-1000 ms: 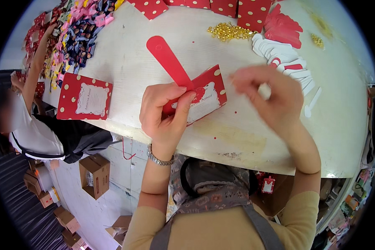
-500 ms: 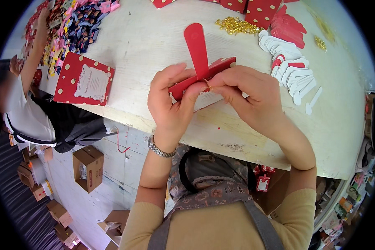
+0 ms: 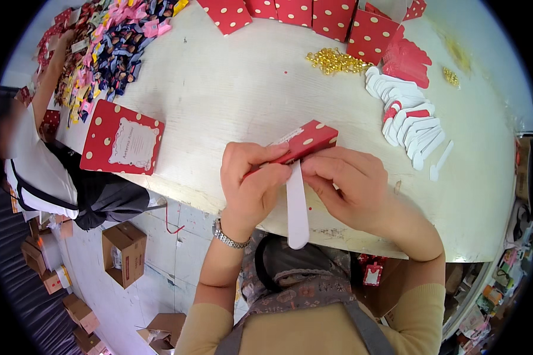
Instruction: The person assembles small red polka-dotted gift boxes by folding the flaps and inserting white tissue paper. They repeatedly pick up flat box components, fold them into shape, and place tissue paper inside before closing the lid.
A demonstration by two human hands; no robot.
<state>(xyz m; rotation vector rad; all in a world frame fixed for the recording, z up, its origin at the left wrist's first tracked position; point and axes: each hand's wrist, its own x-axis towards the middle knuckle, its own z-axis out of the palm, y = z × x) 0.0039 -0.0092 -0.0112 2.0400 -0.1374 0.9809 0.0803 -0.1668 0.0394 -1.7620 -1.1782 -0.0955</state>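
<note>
A small red gift box with cream dots (image 3: 315, 137) is tilted on edge above the table's near side. My left hand (image 3: 250, 177) is closed round its left end, thumb near the middle of the edge. From that edge a long rounded paper strip (image 3: 298, 213) hangs toward me, its white side showing. My right hand (image 3: 346, 183) is pinched at the right of the strip's top, against the box. The fingers cover whatever small piece lies between them. To the left lies another dotted red box (image 3: 123, 139) with a pale label.
White paper strips (image 3: 411, 121) are heaped at right, beside gold fasteners (image 3: 336, 61) and red paper cut-outs (image 3: 406, 64). Dotted red boxes (image 3: 293, 12) line the far side. Wrapped sweets (image 3: 115, 50) are piled at far left, where a person (image 3: 47, 160) reaches in. Cardboard cartons (image 3: 124, 254) stand on the floor.
The box has been turned over in my hands. Its strip stood up with the red side showing; now it hangs down, white side showing. Both hands are slightly lower in view.
</note>
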